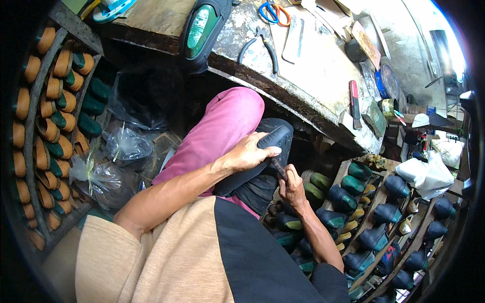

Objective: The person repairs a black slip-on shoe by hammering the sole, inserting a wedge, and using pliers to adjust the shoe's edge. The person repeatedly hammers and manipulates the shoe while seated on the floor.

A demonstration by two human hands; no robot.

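Note:
My left hand (246, 153) is wrapped over a black shoe (277, 136) with a ridged seam, pressing it against my lap beside my pink-clad knee (237, 103). Its thumb lies along the shoe's near side. In the fist of my right hand (292, 188) is a narrow dark tool (277, 165), its tip meeting the shoe just below the left thumb. Whether that tool is a knife or a file I cannot tell. My left hand and the dark cloth on my lap hide part of the shoe.
Ahead stands a worn workbench (232, 83) carrying a dark shoe with a green sole (204, 31), pliers (259, 46), scissors (274, 14) and a red-and-black cutter (355, 103). Racks of shoes (60, 126) flank me on both sides. Clear plastic bags (129, 143) lie at left.

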